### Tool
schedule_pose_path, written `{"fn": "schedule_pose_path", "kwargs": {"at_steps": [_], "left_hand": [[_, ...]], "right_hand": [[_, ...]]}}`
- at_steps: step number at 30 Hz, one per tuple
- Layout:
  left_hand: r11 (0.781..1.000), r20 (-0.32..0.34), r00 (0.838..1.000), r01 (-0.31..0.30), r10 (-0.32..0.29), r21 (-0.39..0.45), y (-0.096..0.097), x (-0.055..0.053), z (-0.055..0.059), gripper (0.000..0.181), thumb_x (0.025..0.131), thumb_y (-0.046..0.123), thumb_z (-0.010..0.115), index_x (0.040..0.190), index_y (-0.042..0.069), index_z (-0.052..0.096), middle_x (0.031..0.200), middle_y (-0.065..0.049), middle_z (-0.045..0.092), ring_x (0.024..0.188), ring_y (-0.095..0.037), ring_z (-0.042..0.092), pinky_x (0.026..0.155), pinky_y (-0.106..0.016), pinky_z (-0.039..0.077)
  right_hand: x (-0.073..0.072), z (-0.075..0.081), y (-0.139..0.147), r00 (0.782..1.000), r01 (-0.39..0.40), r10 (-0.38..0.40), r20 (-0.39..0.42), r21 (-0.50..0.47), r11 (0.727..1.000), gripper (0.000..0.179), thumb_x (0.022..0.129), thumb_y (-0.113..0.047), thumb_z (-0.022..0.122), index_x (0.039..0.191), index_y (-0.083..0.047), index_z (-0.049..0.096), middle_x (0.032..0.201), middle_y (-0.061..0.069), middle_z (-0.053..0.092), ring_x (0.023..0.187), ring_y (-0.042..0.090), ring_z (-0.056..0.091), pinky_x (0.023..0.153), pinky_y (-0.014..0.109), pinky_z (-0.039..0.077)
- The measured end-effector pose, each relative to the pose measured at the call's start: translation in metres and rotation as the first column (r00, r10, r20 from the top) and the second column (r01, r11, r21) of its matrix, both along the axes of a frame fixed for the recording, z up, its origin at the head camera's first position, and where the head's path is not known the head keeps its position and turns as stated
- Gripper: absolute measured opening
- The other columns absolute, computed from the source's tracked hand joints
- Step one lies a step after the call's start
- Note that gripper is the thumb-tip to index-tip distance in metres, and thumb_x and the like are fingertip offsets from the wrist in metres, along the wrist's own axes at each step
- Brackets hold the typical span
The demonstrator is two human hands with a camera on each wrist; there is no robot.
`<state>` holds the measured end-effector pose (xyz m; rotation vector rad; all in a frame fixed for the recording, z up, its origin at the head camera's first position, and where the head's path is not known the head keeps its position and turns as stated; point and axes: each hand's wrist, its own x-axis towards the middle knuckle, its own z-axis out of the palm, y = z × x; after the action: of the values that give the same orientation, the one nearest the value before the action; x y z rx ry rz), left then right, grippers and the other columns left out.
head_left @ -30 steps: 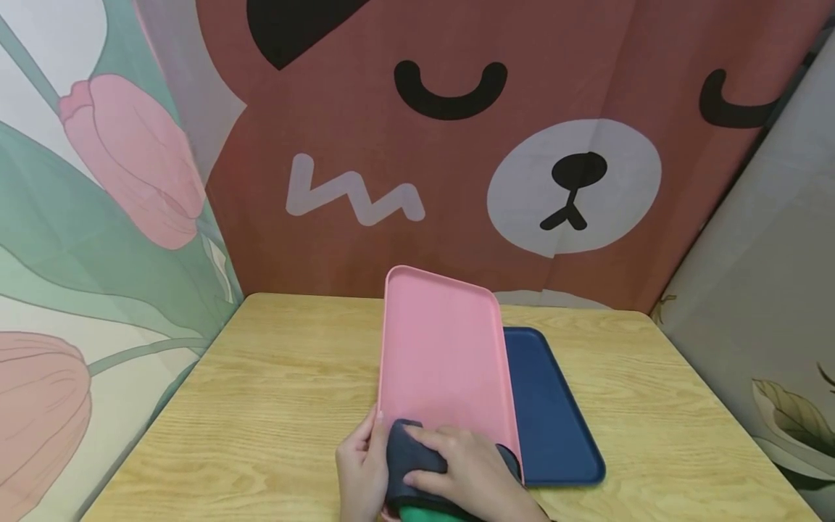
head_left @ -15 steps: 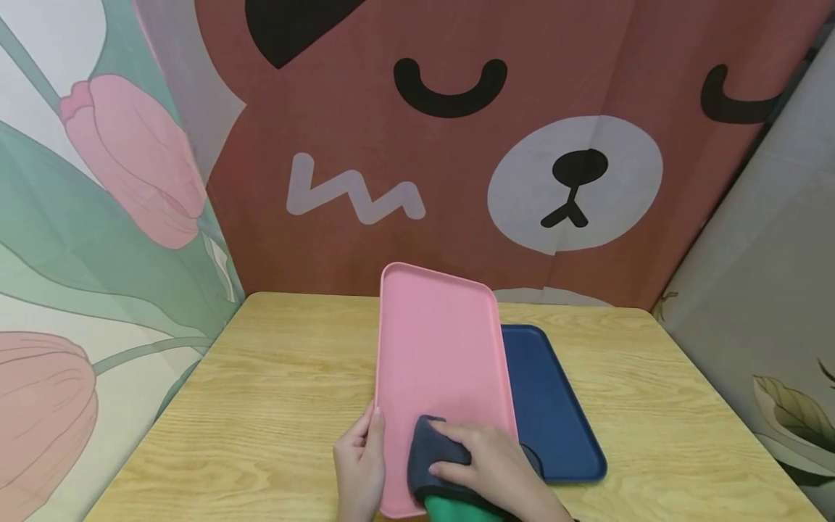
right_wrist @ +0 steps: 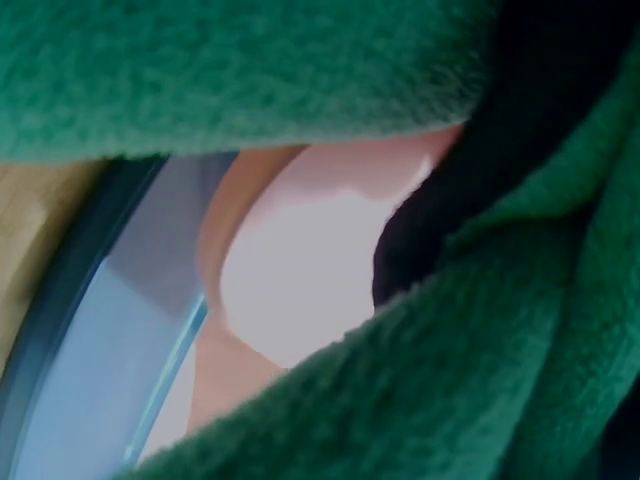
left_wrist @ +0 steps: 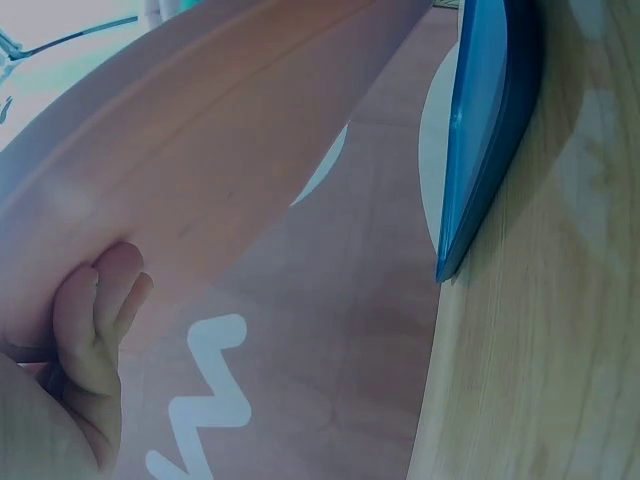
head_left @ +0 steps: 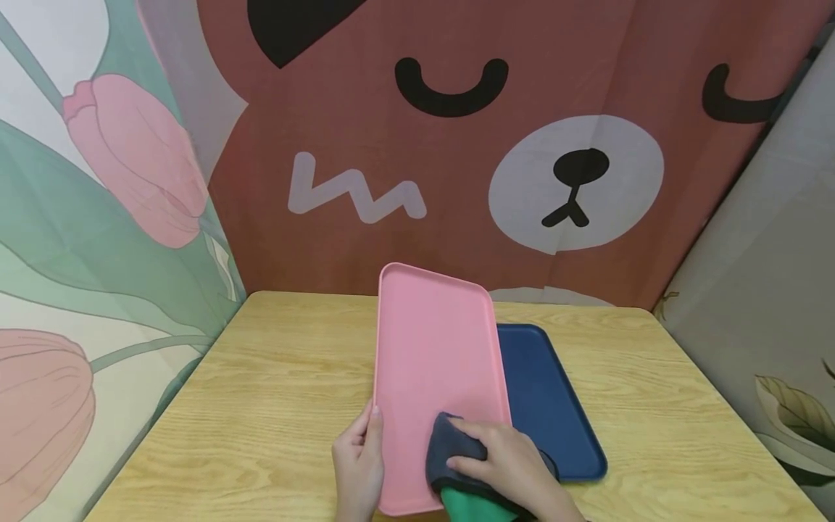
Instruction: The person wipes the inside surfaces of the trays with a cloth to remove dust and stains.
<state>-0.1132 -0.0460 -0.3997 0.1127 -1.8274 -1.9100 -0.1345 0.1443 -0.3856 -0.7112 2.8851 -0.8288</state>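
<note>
A pink rectangular tray is held tilted up off the table, its rimmed inner face toward the head camera. My left hand grips its left edge, thumb on the front side; the left wrist view shows the fingers against its underside. In my right hand is a folded cloth, dark grey on one side and green on the other, pressed to the tray's lower right part. Green cloth folds fill much of the right wrist view and hide the right fingers there.
A dark blue tray lies on the wooden table, partly behind the pink one. A brown curtain with a bear print hangs at the table's back edge. Printed fabrics hang left and right.
My right hand has slid the cloth rightward across the lower part of the pink tray, uncovering its lower left corner. The tray and my left hand have shifted slightly left.
</note>
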Motion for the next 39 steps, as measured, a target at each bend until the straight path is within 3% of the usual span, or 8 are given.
{"fn": "schedule_pose_path", "kwargs": {"at_steps": [10, 19, 28, 39], "left_hand": [[1.000, 0.011, 1.000, 0.013, -0.013, 0.023, -0.002, -0.001, -0.002, 0.033, 0.094, 0.013, 0.047, 0.115, -0.011, 0.051, 0.112, -0.022, 0.055, 0.099, -0.022, 0.056, 0.073, -0.026, 0.048], [1.000, 0.062, 0.998, 0.004, -0.005, 0.030, -0.004, -0.001, -0.002, 0.033, 0.094, 0.015, 0.048, 0.115, -0.008, 0.053, 0.111, -0.019, 0.057, 0.094, -0.020, 0.059, 0.069, -0.026, 0.049], [1.000, 0.033, 0.999, 0.010, -0.010, 0.011, -0.004, -0.001, 0.000, 0.032, 0.094, 0.013, 0.047, 0.115, -0.010, 0.052, 0.111, -0.021, 0.055, 0.098, -0.020, 0.056, 0.071, -0.026, 0.049], [1.000, 0.046, 0.999, 0.018, -0.019, 0.016, -0.004, -0.003, -0.003, 0.033, 0.094, 0.015, 0.047, 0.116, -0.010, 0.052, 0.113, -0.020, 0.055, 0.100, -0.021, 0.055, 0.072, -0.026, 0.048]], "right_hand": [[-0.009, -0.010, 0.017, 0.999, 0.046, -0.046, -0.001, -0.018, 0.999, 0.059, 0.073, -0.057, 0.061, 0.117, -0.017, 0.061, 0.110, 0.006, 0.062, 0.090, 0.025, 0.060, 0.063, 0.038, 0.049], [-0.013, -0.014, 0.032, 0.990, 0.130, -0.131, 0.052, 0.020, 0.991, 0.055, 0.071, -0.048, 0.068, 0.115, -0.014, 0.062, 0.108, 0.010, 0.062, 0.094, 0.029, 0.059, 0.068, 0.043, 0.048], [-0.015, -0.018, 0.045, 0.969, 0.231, -0.234, 0.083, 0.043, 0.972, 0.057, 0.069, -0.045, 0.071, 0.115, -0.013, 0.062, 0.107, 0.009, 0.062, 0.096, 0.028, 0.058, 0.071, 0.044, 0.048], [-0.016, -0.022, 0.049, 0.964, 0.242, -0.245, 0.104, 0.040, 0.970, 0.058, 0.070, -0.045, 0.071, 0.116, -0.012, 0.061, 0.109, 0.011, 0.061, 0.097, 0.030, 0.057, 0.071, 0.046, 0.047]]}}
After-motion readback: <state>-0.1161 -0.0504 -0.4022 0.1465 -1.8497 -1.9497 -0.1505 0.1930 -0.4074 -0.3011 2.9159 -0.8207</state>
